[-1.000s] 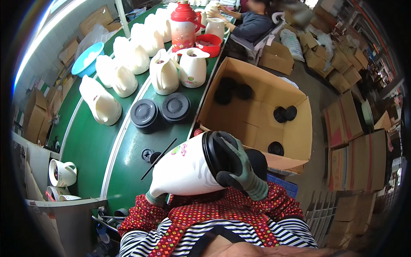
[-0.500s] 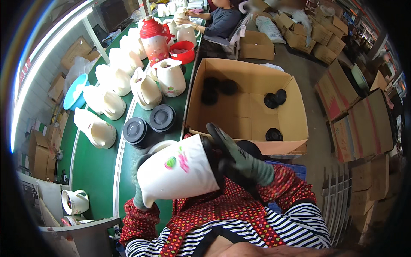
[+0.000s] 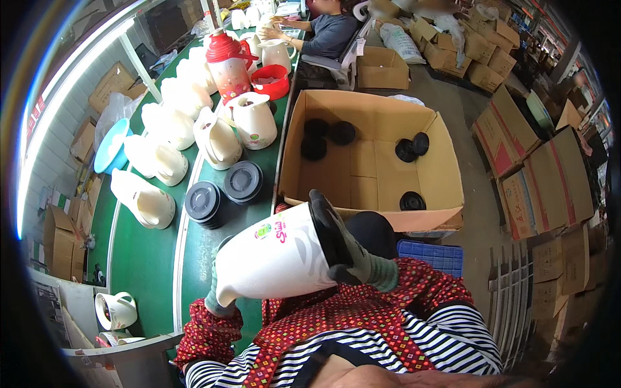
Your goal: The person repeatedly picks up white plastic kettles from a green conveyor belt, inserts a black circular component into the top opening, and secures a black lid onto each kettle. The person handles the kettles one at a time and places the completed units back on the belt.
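A white plastic jug (image 3: 272, 258) with a printed design lies on its side in front of me, its spout pointing to the lower left. My left hand (image 3: 214, 281), gloved, holds it from the far left side; most of its fingers are hidden behind the jug. My right hand (image 3: 354, 255), in a grey-green glove with dark palm, is wrapped round the black round base (image 3: 328, 236) at the jug's bottom end. Just beyond the jug, two stacks of black round bases, a nearer one (image 3: 203, 202) and a farther one (image 3: 243, 181), stand on the green belt (image 3: 145, 265).
Several white jugs (image 3: 213, 139) stand or lie along the belt, with a red flask (image 3: 228, 68) and a red basin (image 3: 270, 81). An open cardboard box (image 3: 369, 187) at right holds several black bases. A co-worker (image 3: 333, 35) sits at the far end.
My right hand has closed in round the base, its thumb now lower against it. The jug has turned about its length, so its print sits higher and farther right.
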`<action>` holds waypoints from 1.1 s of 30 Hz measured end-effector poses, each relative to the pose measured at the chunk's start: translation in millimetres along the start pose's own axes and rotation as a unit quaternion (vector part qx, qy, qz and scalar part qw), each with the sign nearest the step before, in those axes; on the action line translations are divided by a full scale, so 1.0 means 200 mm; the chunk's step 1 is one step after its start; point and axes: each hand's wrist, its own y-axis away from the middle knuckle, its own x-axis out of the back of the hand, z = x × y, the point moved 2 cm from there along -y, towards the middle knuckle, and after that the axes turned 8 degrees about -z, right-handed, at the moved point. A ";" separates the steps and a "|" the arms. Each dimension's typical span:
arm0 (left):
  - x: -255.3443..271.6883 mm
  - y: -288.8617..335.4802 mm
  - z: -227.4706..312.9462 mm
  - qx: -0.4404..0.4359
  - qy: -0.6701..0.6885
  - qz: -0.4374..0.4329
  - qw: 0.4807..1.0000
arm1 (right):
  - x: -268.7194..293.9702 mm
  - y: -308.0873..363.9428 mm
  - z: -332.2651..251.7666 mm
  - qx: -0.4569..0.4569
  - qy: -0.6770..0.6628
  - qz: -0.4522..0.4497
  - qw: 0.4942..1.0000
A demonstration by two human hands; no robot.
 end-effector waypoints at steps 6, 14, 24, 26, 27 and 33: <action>-0.09 -0.11 0.48 -0.344 -0.477 -0.110 0.801 | 0.02 0.21 0.59 -0.337 -0.634 0.003 0.696; -0.07 -0.03 -0.08 0.178 0.321 -0.049 0.929 | 0.07 0.05 -0.04 -0.055 0.208 -0.089 0.973; -0.10 0.04 -0.45 0.074 0.000 -0.158 0.985 | 0.08 -0.12 -0.14 0.055 0.254 -0.162 0.952; 0.01 0.03 -0.52 0.025 -0.107 -0.162 0.981 | 0.11 -0.05 -0.01 0.051 0.181 -0.079 0.979; 0.06 0.03 -0.52 0.003 -0.155 -0.161 0.975 | 0.10 -0.04 0.02 0.052 0.164 -0.046 0.984; 0.00 -0.22 0.11 -0.011 -0.069 -0.037 0.997 | 0.01 0.17 0.44 -0.063 -0.312 0.190 0.929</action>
